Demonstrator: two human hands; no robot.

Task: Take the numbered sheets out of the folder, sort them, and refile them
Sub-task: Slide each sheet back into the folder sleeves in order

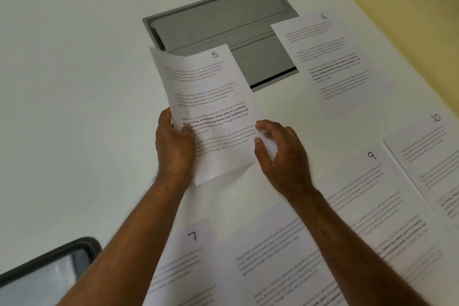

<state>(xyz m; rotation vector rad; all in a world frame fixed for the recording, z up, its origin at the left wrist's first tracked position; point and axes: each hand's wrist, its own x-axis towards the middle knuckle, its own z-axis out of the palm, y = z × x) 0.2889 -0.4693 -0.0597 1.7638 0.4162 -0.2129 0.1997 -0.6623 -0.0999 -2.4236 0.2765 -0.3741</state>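
I hold a printed sheet numbered 5 [211,97] above the white table [74,82], slightly curled. My left hand [173,146] grips its left edge, thumb on the text. My right hand [280,154] pinches its lower right corner. Sheet 6 [330,57] lies flat at the upper right. Sheet 10 [432,156] lies at the right edge, sheet 9 [367,194] beside it, sheet 7 [183,268] at the bottom, and one more sheet [273,256] between 7 and 9 has its number hidden by my right arm. No folder is visible.
A grey recessed cable hatch [218,20] is set into the table behind sheet 5, partly covered by sheets 5 and 6. A dark chair back [49,268] shows at the bottom left. A yellow floor [397,7] lies beyond the table's right edge.
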